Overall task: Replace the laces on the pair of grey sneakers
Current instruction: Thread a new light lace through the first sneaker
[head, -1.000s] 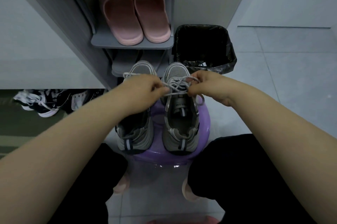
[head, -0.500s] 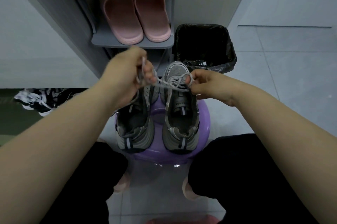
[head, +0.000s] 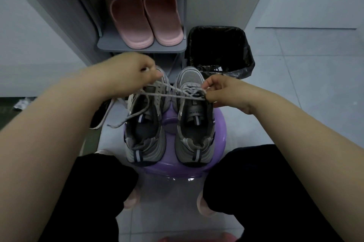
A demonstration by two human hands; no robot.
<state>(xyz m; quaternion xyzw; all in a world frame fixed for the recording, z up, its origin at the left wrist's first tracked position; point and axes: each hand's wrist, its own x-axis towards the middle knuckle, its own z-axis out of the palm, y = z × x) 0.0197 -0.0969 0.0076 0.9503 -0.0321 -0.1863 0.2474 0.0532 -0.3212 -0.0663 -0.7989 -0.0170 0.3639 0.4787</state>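
- The left hand [head: 134,72] is pinching a grey lace [head: 171,95] between thumb and curled fingertips. It is drawing the lace up and away over the far-left edge of the purple stool [head: 218,137], and the pull is tensioning the strand so it can slide through the eyelets.
- The right hand [head: 222,90] is gripping the same lace, pinching it above the far-right part of the stool, right at the lacing. It looks to be anchoring that end so the pull is not dragging the shoe along.
- The lace is stretching taut between both hands, and its free tail is hanging past the stool's left edge. A paler lace [head: 102,117] is dangling beside it, and I cannot tell which of the two is old and which is new.
- The right sneaker [head: 195,123] is standing on the right half of the stool, heel towards the person, with lace criss-crossing its toe end. Whether lace is going in or coming out there is not readable.
- The left sneaker [head: 145,133] is sitting just beside it on the stool's left half. Its upper eyelets seem bare, so it is probably waiting its turn.
- Both shoes are resting on the stool, likely to bring the work within easy reach between the knees.
- Beyond the stool's far edge a black-lined bin [head: 218,52] is standing to the right. Pink slippers [head: 143,15] are lying on a grey shelf [head: 141,47] further back.
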